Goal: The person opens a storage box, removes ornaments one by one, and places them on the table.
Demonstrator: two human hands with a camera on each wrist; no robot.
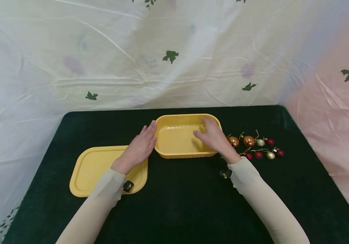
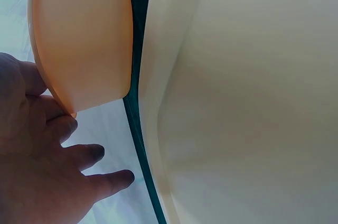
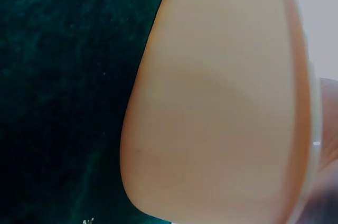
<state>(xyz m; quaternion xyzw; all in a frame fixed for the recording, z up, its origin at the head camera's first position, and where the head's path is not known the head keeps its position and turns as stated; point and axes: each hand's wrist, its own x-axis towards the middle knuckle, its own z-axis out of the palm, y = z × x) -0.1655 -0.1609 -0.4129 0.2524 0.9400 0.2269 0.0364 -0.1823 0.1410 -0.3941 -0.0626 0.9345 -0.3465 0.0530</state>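
Note:
A yellow rectangular container (image 1: 186,155) stands upright on the dark green table. My left hand (image 1: 139,148) has its fingers straight against the container's left end; in the left wrist view the fingers (image 2: 87,152) are spread, some touching the rim. My right hand (image 1: 213,136) is over the right part of the container, thumb and fingers apart, and slightly blurred. No object shows between them. In the right wrist view the container's outer wall (image 3: 216,102) hides most of that hand. The flat yellow lid (image 1: 96,166) lies at the left, under my left forearm.
Several Christmas baubles lie right of the container: orange-gold ones (image 1: 249,141), pale gold ones (image 1: 270,155) and red ones (image 1: 258,155), with strings. A patterned cloth (image 1: 205,67) hangs behind the table (image 1: 180,203). Small black devices are at both wrists.

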